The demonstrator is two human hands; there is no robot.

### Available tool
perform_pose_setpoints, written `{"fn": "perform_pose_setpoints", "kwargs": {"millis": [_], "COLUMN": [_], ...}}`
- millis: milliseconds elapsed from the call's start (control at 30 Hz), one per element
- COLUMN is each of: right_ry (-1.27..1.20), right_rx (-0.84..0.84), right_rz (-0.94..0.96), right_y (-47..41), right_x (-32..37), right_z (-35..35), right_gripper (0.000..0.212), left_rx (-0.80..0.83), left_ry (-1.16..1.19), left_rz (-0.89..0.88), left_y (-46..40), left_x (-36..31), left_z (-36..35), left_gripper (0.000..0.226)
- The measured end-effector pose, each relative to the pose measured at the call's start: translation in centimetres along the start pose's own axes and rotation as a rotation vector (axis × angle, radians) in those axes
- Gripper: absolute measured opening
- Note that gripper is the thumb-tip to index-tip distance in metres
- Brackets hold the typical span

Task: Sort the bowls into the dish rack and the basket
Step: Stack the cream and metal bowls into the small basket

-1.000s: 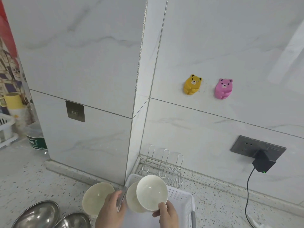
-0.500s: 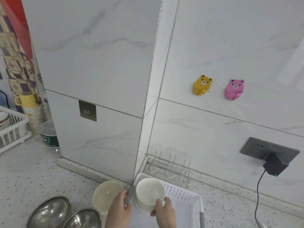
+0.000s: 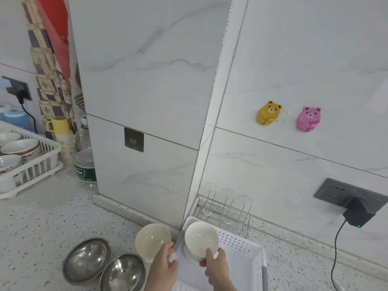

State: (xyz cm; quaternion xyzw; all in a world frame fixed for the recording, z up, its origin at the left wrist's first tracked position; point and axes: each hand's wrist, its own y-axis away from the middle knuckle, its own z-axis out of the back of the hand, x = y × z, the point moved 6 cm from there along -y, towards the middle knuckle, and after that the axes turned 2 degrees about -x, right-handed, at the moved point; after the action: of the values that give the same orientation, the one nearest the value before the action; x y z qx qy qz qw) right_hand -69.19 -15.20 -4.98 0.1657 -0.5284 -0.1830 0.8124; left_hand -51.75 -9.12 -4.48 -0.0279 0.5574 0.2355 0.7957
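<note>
Down at the bottom edge, by the wall corner: both hands are working at a white basket (image 3: 249, 255) on the speckled counter (image 3: 52, 217).
Right hand (image 3: 216, 267): thumb hooked over the near rim of a white bowl (image 3: 201, 238), the other fingers wrapped underneath, so it's properly gripping it.
White bowl: upright, sitting on top of another white bowl in the basket's back-left corner. Only a sliver of the lower one shows, so can't say much about it.
Left hand (image 3: 164, 267): fingers curled at the basket's left rim, right by its grey handle (image 3: 178, 241). Looks like it holds the rim, but how tight the grip is, I honestly can't tell.
Cream bowl (image 3: 152, 240): just left of the basket, tilted up on its side with the opening facing the camera, touching the left hand's fingertips or close to it.
Steel bowls: two on the counter further left, one (image 3: 87, 260) behind, one (image 3: 122, 273) nearer, side by side and touching.
Wire rack (image 3: 227, 211): behind the basket against the wall, nothing in its slots.
Far left: another white rack (image 3: 39, 162) with patterned dishes stacked in it, a yellow mug (image 3: 58, 124) and a water bottle (image 3: 85, 162) beside it.
Wall: yellow bear hook (image 3: 269, 112) and pink bear hook (image 3: 309, 119), plus a plugged-in charger (image 3: 358, 215).
</note>
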Motion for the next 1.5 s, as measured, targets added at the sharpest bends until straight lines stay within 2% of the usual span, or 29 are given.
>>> {"fn": "perform_pose_setpoints", "kwargs": {"millis": [100,200,400,633,700,767,867,933,1033,1133,1233,1333,1500], "right_ry": [-0.058,-0.117,-0.248,-0.228,-0.335,-0.449,-0.517,-0.532,-0.548,-0.600,-0.589,-0.577,-0.597], "right_rx": [0.004,-0.008,-0.127,-0.388,-0.410,-0.402,-0.450,-0.498,-0.610,-0.811,-0.950,-0.899,-0.666], "right_rz": [-0.020,-0.027,-0.010,-0.042,-0.093,-0.162,-0.194,-0.202,-0.206,-0.211,-0.299,-0.395,-0.514], "right_y": [1.4,3.2,7.1,12.1,12.8,13.5,15.0,15.6,16.3,17.3,18.4,18.5,17.3], "right_x": [0.0,-0.6,-3.6,-7.7,-9.0,-10.0,-10.9,-11.3,-12.2,-13.1,-14.2,-15.1,-16.0], "right_z": [0.8,2.2,4.5,6.5,6.0,5.2,4.9,5.1,5.5,6.1,6.3,5.9,4.4], "right_gripper": [0.061,0.053,0.025,0.021,0.019,0.018,0.019,0.018,0.020,0.021,0.035,0.047,0.042], "left_rx": [0.000,-0.046,-0.130,0.086,0.127,0.149,0.164,0.172,0.186,0.148,0.124,0.100,0.105], "left_ry": [0.018,-0.057,-0.228,-0.385,-0.414,-0.451,-0.502,-0.488,-0.475,-0.497,-0.485,-0.420,-0.241], "left_rz": [0.011,0.009,0.022,0.201,0.219,0.207,0.170,0.176,0.156,0.132,0.106,0.097,0.134], "left_y": [0.7,0.8,-2.5,-7.7,-8.8,-9.6,-10.5,-11.0,-11.4,-11.1,-10.9,-10.4,-9.5], "left_x": [0.9,1.6,3.0,4.2,4.5,4.7,5.1,5.6,5.6,5.2,5.2,5.1,4.5], "left_z": [1.2,3.7,8.9,9.8,9.5,9.3,9.4,9.5,9.4,9.5,9.6,10.0,10.6], "left_gripper": [0.034,0.022,0.035,0.055,0.055,0.045,0.022,0.016,0.014,0.014,0.015,0.017,0.017]}}
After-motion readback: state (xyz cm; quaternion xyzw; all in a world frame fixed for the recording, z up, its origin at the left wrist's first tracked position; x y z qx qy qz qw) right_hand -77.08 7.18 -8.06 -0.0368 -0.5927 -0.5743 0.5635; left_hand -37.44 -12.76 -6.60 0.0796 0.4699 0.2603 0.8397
